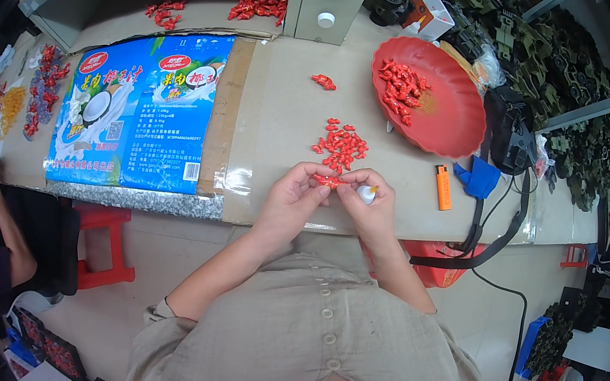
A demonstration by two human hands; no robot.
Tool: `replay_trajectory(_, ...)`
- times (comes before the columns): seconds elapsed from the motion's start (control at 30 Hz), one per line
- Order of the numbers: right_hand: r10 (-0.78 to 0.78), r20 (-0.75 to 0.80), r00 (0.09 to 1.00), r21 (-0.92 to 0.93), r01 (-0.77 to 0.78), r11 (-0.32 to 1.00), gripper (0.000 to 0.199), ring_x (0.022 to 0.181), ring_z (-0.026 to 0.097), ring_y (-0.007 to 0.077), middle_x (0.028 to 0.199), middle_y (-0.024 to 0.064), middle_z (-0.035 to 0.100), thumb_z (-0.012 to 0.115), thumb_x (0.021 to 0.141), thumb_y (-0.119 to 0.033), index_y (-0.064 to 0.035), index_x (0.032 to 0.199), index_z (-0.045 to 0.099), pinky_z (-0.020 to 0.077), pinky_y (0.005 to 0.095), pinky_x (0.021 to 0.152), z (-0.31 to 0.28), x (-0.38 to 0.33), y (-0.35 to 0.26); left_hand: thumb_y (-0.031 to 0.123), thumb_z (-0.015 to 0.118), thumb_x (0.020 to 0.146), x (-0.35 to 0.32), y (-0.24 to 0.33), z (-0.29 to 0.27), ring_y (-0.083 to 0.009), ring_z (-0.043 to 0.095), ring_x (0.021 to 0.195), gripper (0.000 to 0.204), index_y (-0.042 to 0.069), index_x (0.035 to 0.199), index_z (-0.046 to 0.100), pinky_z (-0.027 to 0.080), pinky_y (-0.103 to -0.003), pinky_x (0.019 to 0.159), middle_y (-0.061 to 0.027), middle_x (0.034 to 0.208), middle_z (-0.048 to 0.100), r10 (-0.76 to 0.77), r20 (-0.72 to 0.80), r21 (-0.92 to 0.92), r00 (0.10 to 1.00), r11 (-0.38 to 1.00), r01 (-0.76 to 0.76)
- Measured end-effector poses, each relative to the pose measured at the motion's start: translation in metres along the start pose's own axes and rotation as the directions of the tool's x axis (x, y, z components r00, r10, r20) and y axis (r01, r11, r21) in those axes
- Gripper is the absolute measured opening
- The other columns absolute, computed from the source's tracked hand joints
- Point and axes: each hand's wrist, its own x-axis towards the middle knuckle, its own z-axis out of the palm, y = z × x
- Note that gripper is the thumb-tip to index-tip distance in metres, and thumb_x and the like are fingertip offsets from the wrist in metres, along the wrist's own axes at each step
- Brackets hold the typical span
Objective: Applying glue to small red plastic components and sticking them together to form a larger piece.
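Beige shirt fabric [296, 348] fills the bottom of the view, with both forearms reaching up from it to the table edge [420, 229]. Left hand [291, 202] pinches a small red plastic piece [329, 181] between thumb and fingertips. Right hand [370, 198] touches the same piece while closed around a small white tube with an orange tip [368, 195]. Just beyond lies a pile of red pieces [342, 146]. To the right sit a red tray [436, 98] holding more pieces and an orange lighter [442, 187].
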Motion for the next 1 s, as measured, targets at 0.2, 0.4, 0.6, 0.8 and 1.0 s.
replay_trajectory(0.2,0.183,0.027,0.983,0.161,-0.185,0.969,0.009,0.058,0.05,0.006,0.068,0.002,0.055,0.059,0.073,-0.005,-0.0013,0.08,0.055,0.0413,0.0188,0.053,-0.003,0.012,-0.009,0.002,0.05,0.082,0.02,0.012,-0.007,-0.0081,0.05,0.076,0.017,0.0,0.099,0.051,0.043,-0.021,0.066,-0.0049,0.091,0.053,-0.055,0.06,0.141,0.997,0.989,0.046)
replay_trajectory(0.4,0.249,0.058,0.967,0.181,-0.256,0.95,0.012,0.053,0.049,0.0078,0.066,0.0044,0.056,0.059,0.072,-0.011,-0.0021,0.079,0.056,0.0416,0.0209,0.049,-0.006,0.022,-0.007,0.004,0.051,0.082,0.027,0.012,-0.013,-0.0088,0.052,0.07,0.019,-0.001,0.1,0.051,0.045,-0.022,0.064,-0.0054,0.085,0.056,-0.093,0.08,0.173,0.992,0.982,0.078)
replay_trajectory(0.6,0.271,0.081,0.959,0.18,-0.281,0.943,0.009,0.05,0.05,0.0087,0.064,0.0042,0.056,0.06,0.072,-0.01,-0.0038,0.075,0.055,0.0427,0.0224,0.046,-0.006,0.025,-0.01,0.005,0.05,0.083,0.027,0.009,-0.015,-0.0093,0.053,0.07,0.019,-0.001,0.101,0.05,0.046,-0.022,0.066,-0.006,0.084,0.056,-0.054,0.09,0.132,0.994,0.99,0.042)
replay_trajectory(0.8,0.291,0.089,0.953,0.185,-0.302,0.935,0.01,0.049,0.05,0.009,0.064,0.0042,0.056,0.061,0.072,-0.011,-0.004,0.074,0.055,0.0429,0.0226,0.045,-0.005,0.025,-0.014,0.004,0.05,0.083,0.026,0.01,-0.015,-0.0102,0.053,0.074,0.019,-0.001,0.101,0.05,0.046,-0.023,0.07,-0.0065,0.086,0.056,-0.055,0.093,0.114,0.994,0.992,0.044)
replay_trajectory(1.0,0.315,0.112,0.943,0.148,-0.329,0.933,0.009,0.051,0.05,0.0089,0.065,0.0042,0.056,0.06,0.071,-0.009,-0.0037,0.075,0.055,0.0433,0.023,0.046,-0.006,0.027,-0.017,0.002,0.049,0.082,0.026,0.007,-0.015,-0.0123,0.055,0.08,0.018,-0.002,0.099,0.051,0.046,-0.024,0.073,-0.0079,0.088,0.056,-0.013,0.108,0.081,0.994,0.997,0.005)
